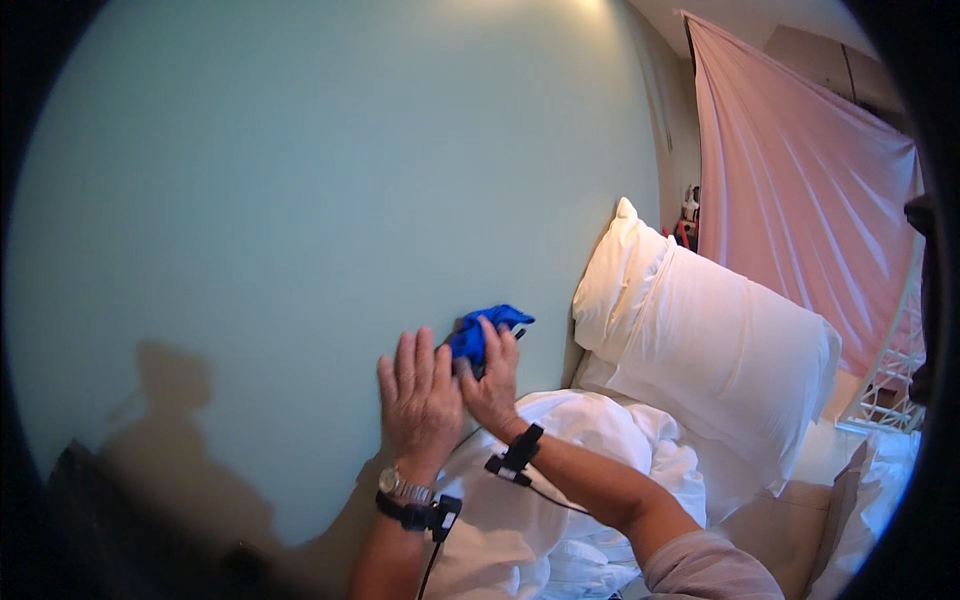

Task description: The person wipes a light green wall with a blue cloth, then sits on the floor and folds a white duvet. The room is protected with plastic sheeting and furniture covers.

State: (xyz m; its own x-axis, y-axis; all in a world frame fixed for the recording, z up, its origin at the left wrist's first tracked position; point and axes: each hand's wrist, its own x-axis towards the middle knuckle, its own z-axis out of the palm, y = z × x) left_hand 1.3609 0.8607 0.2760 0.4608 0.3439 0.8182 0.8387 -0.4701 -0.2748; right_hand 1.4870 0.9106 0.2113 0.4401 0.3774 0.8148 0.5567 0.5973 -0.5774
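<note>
My left hand (421,405) lies palm-down against the pale green wall (285,225), with its fingers straight and slightly apart. A metal-banded watch (405,487) and a black strap with a small wired device circle that wrist. Just to the right, my right hand (491,382) grips a crumpled blue cloth (469,341) and presses it to the wall. Part of the cloth is hidden under the fingers, and a small dark piece shows at its right side. Another black strapped device (514,457) with a cable is on my right wrist.
White pillows (705,330) lean stacked by the wall at the right. Rumpled white bedding (525,510) lies below my forearms. Farther right hang a pink curtain (795,195) and, beneath it, a white lattice frame (889,375). My shadow falls on the wall at lower left.
</note>
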